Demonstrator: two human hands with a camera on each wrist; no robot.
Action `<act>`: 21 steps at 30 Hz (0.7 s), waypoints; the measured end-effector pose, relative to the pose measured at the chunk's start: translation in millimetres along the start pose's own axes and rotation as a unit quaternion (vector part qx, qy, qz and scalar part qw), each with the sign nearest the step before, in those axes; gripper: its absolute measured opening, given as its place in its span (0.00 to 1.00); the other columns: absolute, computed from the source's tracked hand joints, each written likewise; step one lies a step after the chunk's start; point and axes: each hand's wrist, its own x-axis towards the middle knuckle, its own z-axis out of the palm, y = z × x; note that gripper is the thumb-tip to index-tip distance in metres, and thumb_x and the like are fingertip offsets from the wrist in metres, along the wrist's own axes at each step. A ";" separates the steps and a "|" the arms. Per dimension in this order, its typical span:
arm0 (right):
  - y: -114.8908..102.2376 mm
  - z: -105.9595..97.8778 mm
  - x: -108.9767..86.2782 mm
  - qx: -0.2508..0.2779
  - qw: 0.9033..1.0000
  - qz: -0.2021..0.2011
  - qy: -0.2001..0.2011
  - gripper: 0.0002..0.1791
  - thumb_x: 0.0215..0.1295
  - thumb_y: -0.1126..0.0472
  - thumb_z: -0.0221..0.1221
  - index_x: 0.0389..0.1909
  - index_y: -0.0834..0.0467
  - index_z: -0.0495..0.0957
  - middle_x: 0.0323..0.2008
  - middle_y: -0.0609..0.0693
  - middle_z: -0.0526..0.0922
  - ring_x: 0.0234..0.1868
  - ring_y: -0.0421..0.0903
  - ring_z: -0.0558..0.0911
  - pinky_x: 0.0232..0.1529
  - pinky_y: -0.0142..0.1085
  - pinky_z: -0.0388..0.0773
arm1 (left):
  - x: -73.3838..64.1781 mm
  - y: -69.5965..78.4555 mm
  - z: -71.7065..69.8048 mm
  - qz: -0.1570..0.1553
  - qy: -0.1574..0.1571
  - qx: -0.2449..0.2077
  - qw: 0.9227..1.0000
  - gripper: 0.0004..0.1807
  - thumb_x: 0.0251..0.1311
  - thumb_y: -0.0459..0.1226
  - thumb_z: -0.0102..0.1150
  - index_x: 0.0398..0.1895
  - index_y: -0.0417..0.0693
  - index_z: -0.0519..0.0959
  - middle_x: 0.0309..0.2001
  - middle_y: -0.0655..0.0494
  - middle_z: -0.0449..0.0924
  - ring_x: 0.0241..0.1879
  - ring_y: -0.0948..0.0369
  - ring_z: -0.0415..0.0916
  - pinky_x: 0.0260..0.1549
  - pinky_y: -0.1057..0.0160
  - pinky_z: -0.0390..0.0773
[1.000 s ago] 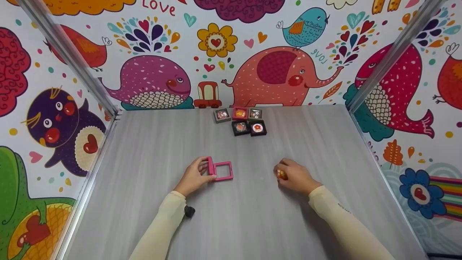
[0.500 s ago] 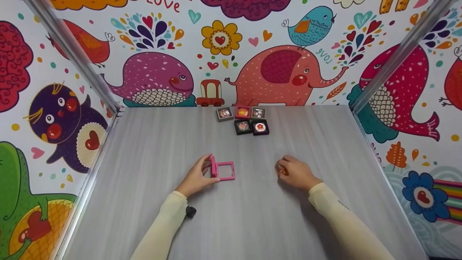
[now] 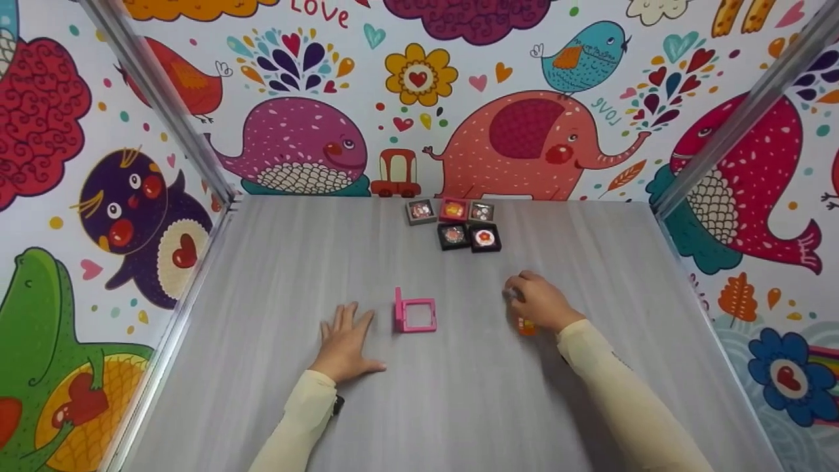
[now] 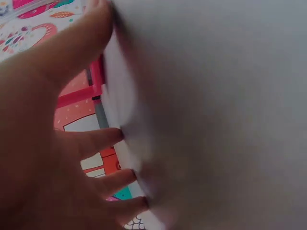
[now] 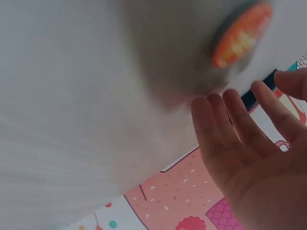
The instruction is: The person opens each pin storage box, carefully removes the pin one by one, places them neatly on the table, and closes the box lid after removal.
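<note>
My left hand point(image 3: 344, 344) lies on the table with its fingers spread, left of the hinged pink display case point(image 3: 419, 330) and apart from it. The case stands unfolded, one half flat with a see-through window, the other half upright. In the left wrist view the fingertips rest on the tabletop, and part of the pink case point(image 4: 97, 76) shows behind the thumb. To the right, a small round disc with an orange and yellow face point(image 5: 242, 40) lies on the table. My right hand point(image 3: 539, 300) is just beyond the disc, its fingers loosely bent with nothing between them in the right wrist view.
Several small square cases, such as a black one point(image 3: 485, 238) and a pink one point(image 3: 453, 210), each with a round picture disc, lie grouped at the back of the grey table point(image 3: 295, 262). Printed walls and metal posts point(image 3: 190, 141) bound the table.
My left hand has let go of the pink case and moved left and nearer, fingers spreading. The right hand has let go of the orange disc and moved slightly away from it.
</note>
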 end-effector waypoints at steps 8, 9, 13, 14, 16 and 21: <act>-5.5 -1.7 59.0 0.035 0.999 0.027 0.025 0.25 0.72 0.68 0.67 0.67 0.66 0.78 0.67 0.66 0.74 0.69 0.65 0.73 0.73 0.61 0.69 | -5.5 0.6 1.9 -0.011 0.008 0.016 1.000 0.60 0.41 0.52 0.92 0.78 0.40 0.72 0.80 0.30 0.59 0.80 0.28 0.49 0.69 0.16 0.47; -4.0 -0.9 65.9 0.035 0.999 0.031 0.026 0.26 0.72 0.68 0.68 0.69 0.66 0.77 0.69 0.67 0.72 0.71 0.66 0.71 0.74 0.61 0.68 | -5.9 0.6 2.4 -0.011 0.010 0.015 1.000 0.60 0.41 0.52 0.92 0.78 0.40 0.72 0.80 0.30 0.59 0.80 0.28 0.49 0.69 0.16 0.47; 5.5 2.6 86.4 0.027 0.998 0.043 0.030 0.31 0.70 0.70 0.69 0.72 0.68 0.73 0.71 0.70 0.71 0.73 0.67 0.70 0.75 0.61 0.66 | -5.1 1.9 5.1 -0.005 0.018 0.010 1.000 0.60 0.41 0.52 0.92 0.78 0.40 0.72 0.80 0.30 0.59 0.80 0.28 0.49 0.69 0.15 0.47; 8.0 3.6 89.4 0.023 0.998 0.044 0.031 0.32 0.69 0.71 0.69 0.73 0.69 0.72 0.70 0.70 0.72 0.72 0.68 0.71 0.74 0.61 0.67 | -4.3 2.4 5.7 -0.002 0.019 0.011 1.000 0.60 0.41 0.52 0.92 0.78 0.40 0.72 0.79 0.30 0.59 0.80 0.28 0.49 0.68 0.15 0.47; 12.4 5.7 93.9 0.018 0.998 0.044 0.031 0.32 0.68 0.72 0.69 0.72 0.70 0.73 0.68 0.70 0.74 0.70 0.68 0.73 0.73 0.61 0.69 | -2.9 3.1 6.4 0.001 0.021 0.010 1.000 0.60 0.40 0.52 0.92 0.77 0.40 0.72 0.79 0.30 0.59 0.80 0.28 0.50 0.68 0.15 0.47; 15.8 9.8 99.4 0.017 0.999 0.034 0.035 0.31 0.65 0.74 0.69 0.70 0.69 0.75 0.65 0.70 0.75 0.67 0.67 0.76 0.70 0.61 0.72 | -0.1 1.9 3.9 -0.002 0.021 0.011 1.000 0.60 0.40 0.52 0.92 0.77 0.40 0.72 0.79 0.30 0.59 0.80 0.27 0.49 0.69 0.15 0.47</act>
